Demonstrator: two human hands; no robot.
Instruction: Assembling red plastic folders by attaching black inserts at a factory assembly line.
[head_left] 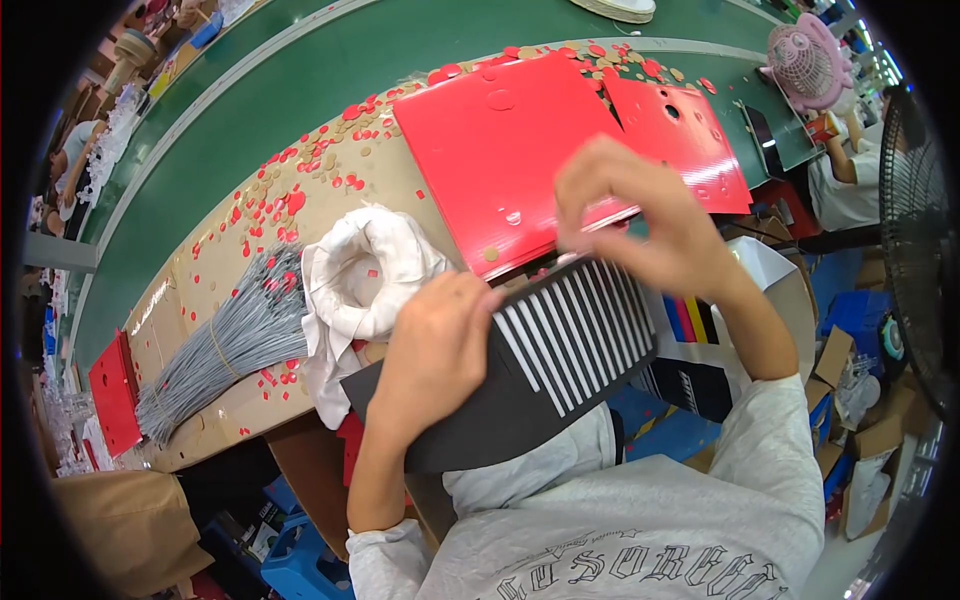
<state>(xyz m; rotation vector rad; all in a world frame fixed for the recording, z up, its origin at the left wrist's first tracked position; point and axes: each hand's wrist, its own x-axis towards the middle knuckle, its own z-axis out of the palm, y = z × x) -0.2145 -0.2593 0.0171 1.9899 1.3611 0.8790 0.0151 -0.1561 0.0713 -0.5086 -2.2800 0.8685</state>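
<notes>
My left hand point(432, 352) grips a black sheet point(480, 410) by its upper left part, the thumb lying along the edge. Rows of white strips point(580, 335) run across the right half of that sheet, which hangs tilted over my lap. Above its upper right edge is my right hand point(650, 215), thumb and forefinger bent together in a pinch. Whatever lies between those fingertips is too small to make out. Just beyond the sheet lies a stack of glossy red sheets point(490, 150), and a red piece with round holes point(690, 150) is to its right.
Left of my hands sit a ring of bunched white cloth point(375, 270) and a tied bundle of grey wires point(235, 335). Red and brown discs point(295, 200) litter the cardboard-covered bench point(215, 395). A green conveyor belt point(240, 130) runs behind; a pink fan point(805, 60) stands far right.
</notes>
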